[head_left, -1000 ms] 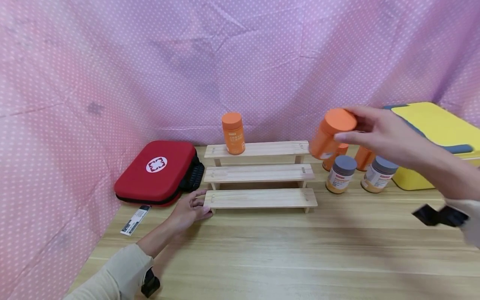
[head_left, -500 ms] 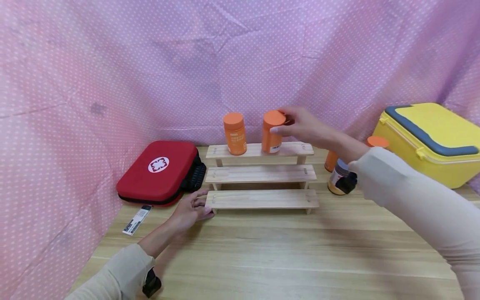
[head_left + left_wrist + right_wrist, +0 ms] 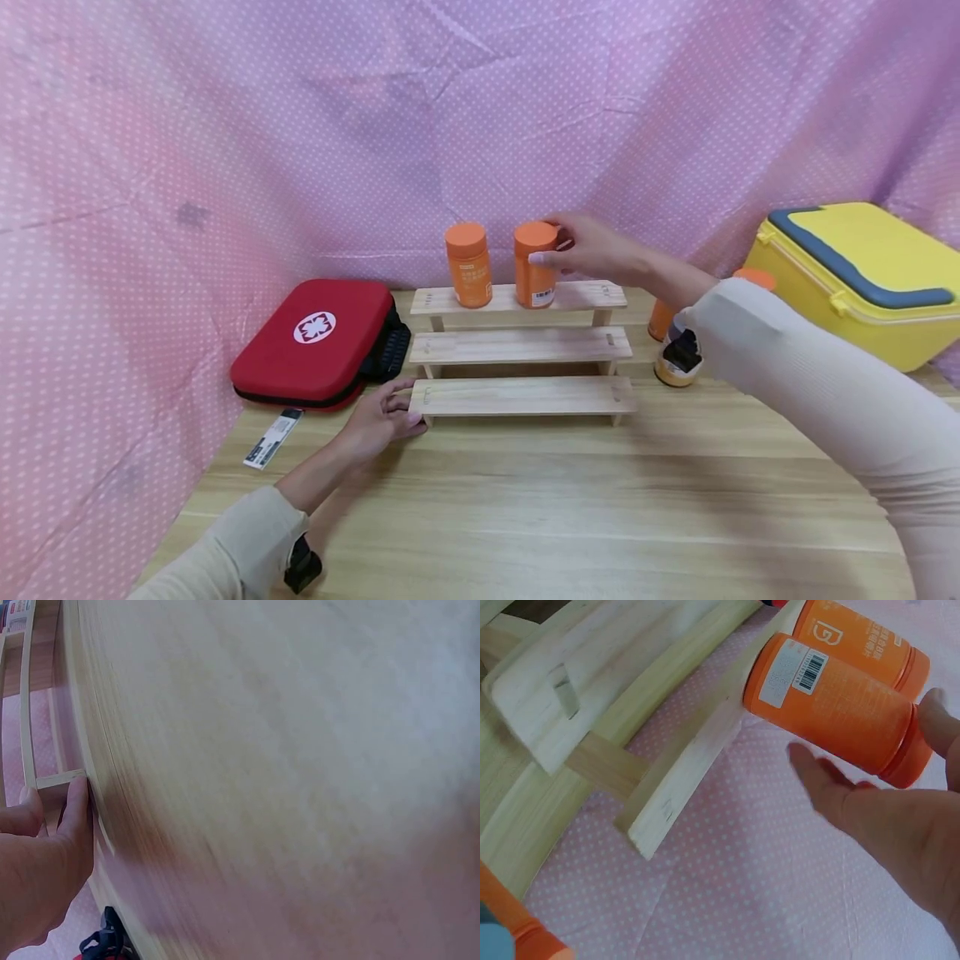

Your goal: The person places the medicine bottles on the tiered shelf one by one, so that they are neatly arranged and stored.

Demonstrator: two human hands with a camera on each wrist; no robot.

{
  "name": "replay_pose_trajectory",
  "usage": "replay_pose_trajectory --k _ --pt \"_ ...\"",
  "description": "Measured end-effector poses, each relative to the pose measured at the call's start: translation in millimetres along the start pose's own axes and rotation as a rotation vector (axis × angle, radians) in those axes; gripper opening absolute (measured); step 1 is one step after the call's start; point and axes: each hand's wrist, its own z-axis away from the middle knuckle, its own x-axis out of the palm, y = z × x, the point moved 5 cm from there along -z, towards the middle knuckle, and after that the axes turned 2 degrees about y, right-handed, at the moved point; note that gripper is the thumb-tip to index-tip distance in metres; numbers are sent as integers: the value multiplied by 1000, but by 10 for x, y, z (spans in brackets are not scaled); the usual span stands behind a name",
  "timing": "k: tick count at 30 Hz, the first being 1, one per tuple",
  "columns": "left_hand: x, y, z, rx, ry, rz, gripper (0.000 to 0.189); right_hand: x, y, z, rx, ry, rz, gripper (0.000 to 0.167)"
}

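Observation:
An orange bottle stands upright on the top step of a three-step wooden shelf. My right hand holds it near the lid, thumb at the front and fingers behind. In the right wrist view the thumb meets the lid of the bottle, and the fingers lie along its side. Just left of it, a second orange bottle stands on the same step. My left hand grips the left end of the lowest step; in the left wrist view the hand's thumb and finger pinch that end.
A red first-aid case lies left of the shelf, with a paper strip before it. At the right, a grey-lidded jar and orange bottles are partly behind my right arm. A yellow box stands beyond them.
My right hand has carried the orange bottle left from above the jars onto the top step, then shifted it slightly further left toward the other bottle. The left hand has stayed put.

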Motion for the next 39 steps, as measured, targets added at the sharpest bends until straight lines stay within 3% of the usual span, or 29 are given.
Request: replay_pose_trajectory --k 6,15,23,32,39 --pt "2 -11 0 0 3 7 58 -176 125 381 -4 55 52 72" --pt "3 -13 0 12 1 6 58 -457 586 1187 29 186 175 66" --pt "7 -3 -2 4 -1 3 58 -747 987 1676 33 354 268 64" --pt "3 -10 11 3 1 18 59 -964 1357 1877 133 355 290 70" --pt "-4 -12 13 -5 7 29 59 -961 1596 1869 211 275 343 82"
